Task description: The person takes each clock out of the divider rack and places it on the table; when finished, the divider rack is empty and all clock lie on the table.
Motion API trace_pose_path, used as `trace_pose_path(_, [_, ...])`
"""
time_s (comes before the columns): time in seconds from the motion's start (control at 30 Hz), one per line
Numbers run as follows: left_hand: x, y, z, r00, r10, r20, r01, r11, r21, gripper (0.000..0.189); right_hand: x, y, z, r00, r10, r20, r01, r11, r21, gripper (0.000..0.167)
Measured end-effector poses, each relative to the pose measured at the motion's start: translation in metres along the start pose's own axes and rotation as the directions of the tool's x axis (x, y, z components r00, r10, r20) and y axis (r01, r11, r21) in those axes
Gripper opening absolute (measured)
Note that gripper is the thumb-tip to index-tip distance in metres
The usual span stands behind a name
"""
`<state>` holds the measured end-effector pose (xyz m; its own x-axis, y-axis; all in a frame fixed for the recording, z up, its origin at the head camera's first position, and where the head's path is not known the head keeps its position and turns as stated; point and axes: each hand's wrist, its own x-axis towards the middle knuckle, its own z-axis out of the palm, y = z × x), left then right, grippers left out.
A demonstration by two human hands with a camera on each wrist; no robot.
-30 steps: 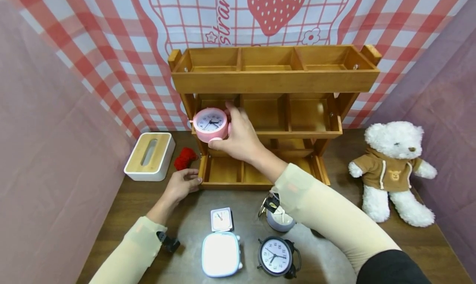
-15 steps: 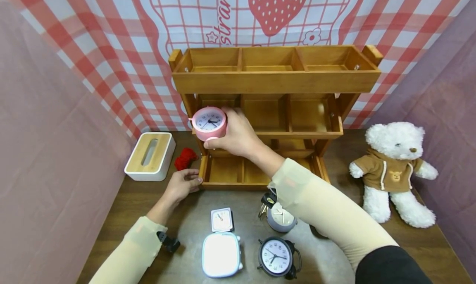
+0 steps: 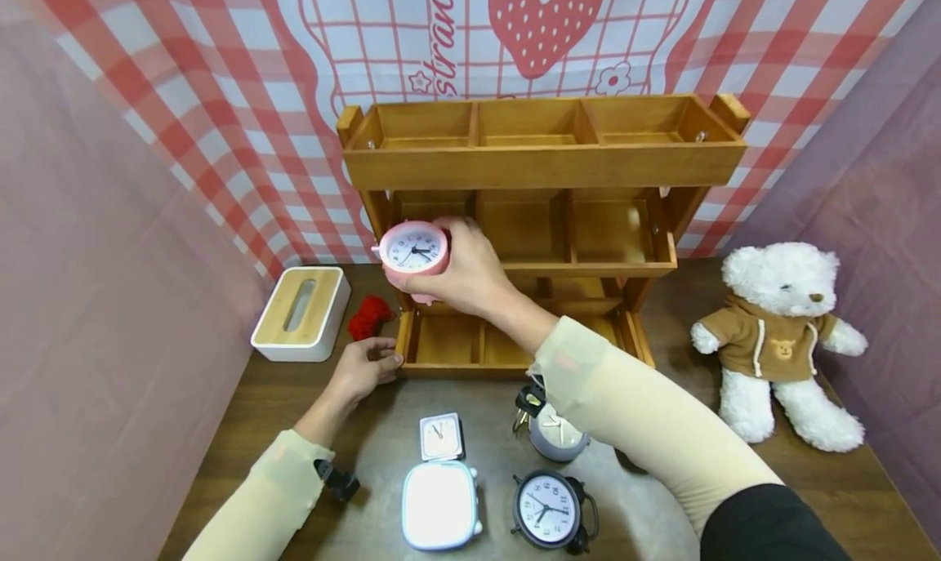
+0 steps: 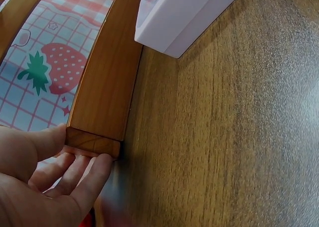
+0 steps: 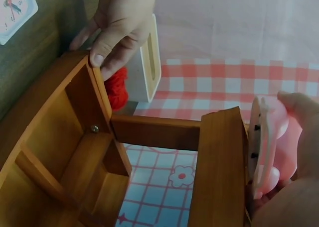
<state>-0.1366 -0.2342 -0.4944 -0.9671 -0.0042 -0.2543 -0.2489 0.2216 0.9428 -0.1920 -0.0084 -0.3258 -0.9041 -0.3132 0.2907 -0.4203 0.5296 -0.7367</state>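
Note:
A round pink alarm clock (image 3: 413, 255) is held in my right hand (image 3: 470, 271), in front of the left compartment of the middle tier. Its white dial faces up toward the head camera. In the right wrist view, the pink clock (image 5: 271, 142) shows side-on beside the tier's wooden front board. My left hand (image 3: 360, 371) grips the front left corner of the wooden three-tier shelf (image 3: 544, 167) at its lowest tier. The left wrist view shows the thumb and fingers pinching that wooden corner (image 4: 94, 141). My right fingertips are partly hidden behind the clock.
Near me lie a small square clock (image 3: 441, 437), a white-faced clock with blue rim (image 3: 439, 505), a black alarm clock (image 3: 547, 508) and a grey clock (image 3: 559, 434) partly under my right sleeve. A tissue box (image 3: 301, 314), red yarn (image 3: 369, 317) and teddy bear (image 3: 779, 340) flank the shelf.
The pink clock has tilted slightly within my right hand, and my thumb now lies across its lower front. My left hand stays at the shelf corner. The head view has shifted a little.

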Motion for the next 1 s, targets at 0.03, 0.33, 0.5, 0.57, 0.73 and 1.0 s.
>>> trace_pose_path(0.03, [0.000, 0.000, 0.000, 1.000, 0.001, -0.002, -0.001, 1.000, -0.004, 0.043, -0.001, 0.000, -0.002, 1.000, -0.003, -0.002, 0.003, 1.000, 0.007, 0.092])
trace_pose_path(0.33, [0.000, -0.001, 0.000, 1.000, 0.001, 0.001, -0.001, 1.000, 0.009, 0.043, -0.021, 0.006, -0.026, 0.999, -0.045, -0.001, 0.045, 0.999, 0.005, 0.091])
trace_pose_path(0.5, [0.001, -0.002, 0.000, 1.000, -0.002, 0.005, 0.002, 1.000, 0.003, 0.044, -0.041, 0.013, -0.048, 0.996, -0.085, -0.012, 0.085, 0.996, 0.014, 0.089])
trace_pose_path(0.57, [0.001, -0.002, 0.000, 1.000, 0.000, 0.006, 0.000, 1.000, -0.003, 0.044, -0.051, 0.016, -0.059, 0.995, -0.098, -0.010, 0.098, 0.995, 0.019, 0.089])
trace_pose_path(0.73, [0.001, -0.001, 0.000, 1.000, -0.006, 0.008, 0.006, 1.000, -0.015, 0.044, -0.082, 0.025, -0.088, 0.994, -0.112, 0.017, 0.112, 0.994, 0.011, 0.092])
trace_pose_path(1.0, [0.000, -0.002, 0.001, 1.000, -0.007, 0.000, 0.007, 1.000, -0.011, 0.043, -0.142, 0.058, -0.126, 0.990, -0.138, 0.041, 0.140, 0.988, -0.058, 0.090])
